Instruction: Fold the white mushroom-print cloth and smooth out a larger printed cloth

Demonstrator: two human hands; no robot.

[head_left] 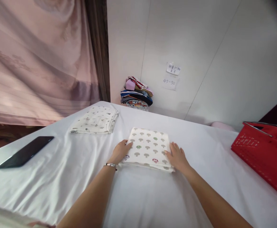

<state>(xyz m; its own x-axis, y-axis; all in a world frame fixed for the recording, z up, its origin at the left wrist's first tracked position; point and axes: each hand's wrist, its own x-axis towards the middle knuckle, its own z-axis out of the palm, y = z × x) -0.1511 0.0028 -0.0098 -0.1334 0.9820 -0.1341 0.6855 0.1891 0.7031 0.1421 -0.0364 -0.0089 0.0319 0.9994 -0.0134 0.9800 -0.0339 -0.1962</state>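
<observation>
Table: a big table (57, 177) under a white sheet fills the lower part of the view. The sheet has soft wrinkles.
Wall: a pale wall stands behind the table, with two small paper notes (171, 76) stuck on it.
Curtain: a pink curtain (38, 60) hangs at the far left, past the table's edge.
Basket: a red basket (261, 155) with a metal handle sits at the right edge of the table, well apart from the hands.
Mushroom cloth: a folded white cloth with little mushrooms (149, 147) lies flat in the middle of the table, right in front of the person.
Left hand: the left hand (121, 152) lies flat on the left side of the mushroom cloth. Its fingers are open and touch the cloth's edge. They do not pinch it. A thin bracelet (111, 165) is on the wrist.
Right hand: the right hand (177, 157) lies flat on the right side of the same cloth, fingers spread and open, pressing on the near corner.
Other cloth: a second folded cloth (95, 123) with small prints lies further back and to the left, apart from the first one.
Phone: a dark phone (25, 155) lies near the left edge.
Clothes pile: a stack of bright clothes (136, 95) sits at the far corner by the wall.
Open room: bare sheet shows all around the mushroom cloth, most of it near the person and to the right.
</observation>
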